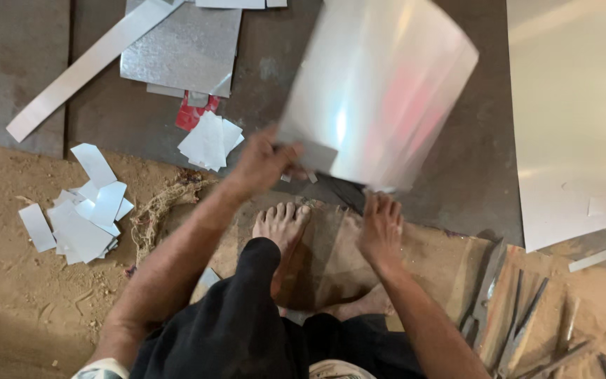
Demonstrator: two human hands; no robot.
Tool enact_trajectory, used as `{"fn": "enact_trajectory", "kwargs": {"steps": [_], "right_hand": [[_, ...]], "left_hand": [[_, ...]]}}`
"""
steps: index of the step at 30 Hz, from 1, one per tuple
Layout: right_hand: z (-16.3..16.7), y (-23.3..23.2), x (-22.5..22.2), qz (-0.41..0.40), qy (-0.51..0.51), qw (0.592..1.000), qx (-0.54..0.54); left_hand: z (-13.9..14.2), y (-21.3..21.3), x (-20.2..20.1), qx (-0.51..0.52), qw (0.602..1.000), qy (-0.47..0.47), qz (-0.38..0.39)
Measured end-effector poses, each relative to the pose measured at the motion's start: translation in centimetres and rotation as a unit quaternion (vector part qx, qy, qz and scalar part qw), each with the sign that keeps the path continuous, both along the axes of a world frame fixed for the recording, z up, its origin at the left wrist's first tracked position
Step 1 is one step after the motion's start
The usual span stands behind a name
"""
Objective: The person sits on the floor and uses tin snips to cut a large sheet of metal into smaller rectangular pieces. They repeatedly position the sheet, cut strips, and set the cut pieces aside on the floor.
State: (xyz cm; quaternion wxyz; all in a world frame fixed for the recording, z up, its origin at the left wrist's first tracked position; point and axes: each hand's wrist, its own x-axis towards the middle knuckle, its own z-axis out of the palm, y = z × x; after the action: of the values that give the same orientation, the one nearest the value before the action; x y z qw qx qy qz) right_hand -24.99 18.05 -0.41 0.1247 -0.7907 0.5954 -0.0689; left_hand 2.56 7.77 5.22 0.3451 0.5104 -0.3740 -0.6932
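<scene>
A shiny curved metal sheet (380, 91) is lifted above the dark floor plate (471, 175), blurred. My left hand (264, 163) grips its lower left corner. My right hand (380, 228) touches the sheet's lower edge with fingers spread downward; whether it grips is unclear. My bare foot (282, 228) rests on a burlap mat (331, 260) just below both hands.
A large metal sheet (573, 119) lies at right. A long strip (89, 67) and a textured sheet (180, 49) lie at upper left. Small offcuts (82, 217) sit on sand at left, others (210, 140) by a red scrap. Metal hand tools (520, 323) lie lower right.
</scene>
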Motion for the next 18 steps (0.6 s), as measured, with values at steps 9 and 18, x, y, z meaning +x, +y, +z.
{"fn": "enact_trajectory", "kwargs": {"steps": [9, 18], "right_hand": [[-1.1, -2.5, -1.4, -0.043, 0.053, 0.969, 0.237], [0.7, 3.0, -2.8, -0.222, -0.311, 0.758, 0.529]], "left_hand": [[-5.0, -7.5, 4.3, 0.04, 0.965, 0.04, 0.256], [-11.4, -5.7, 4.9, 0.123, 0.932, 0.082, 0.33]]}}
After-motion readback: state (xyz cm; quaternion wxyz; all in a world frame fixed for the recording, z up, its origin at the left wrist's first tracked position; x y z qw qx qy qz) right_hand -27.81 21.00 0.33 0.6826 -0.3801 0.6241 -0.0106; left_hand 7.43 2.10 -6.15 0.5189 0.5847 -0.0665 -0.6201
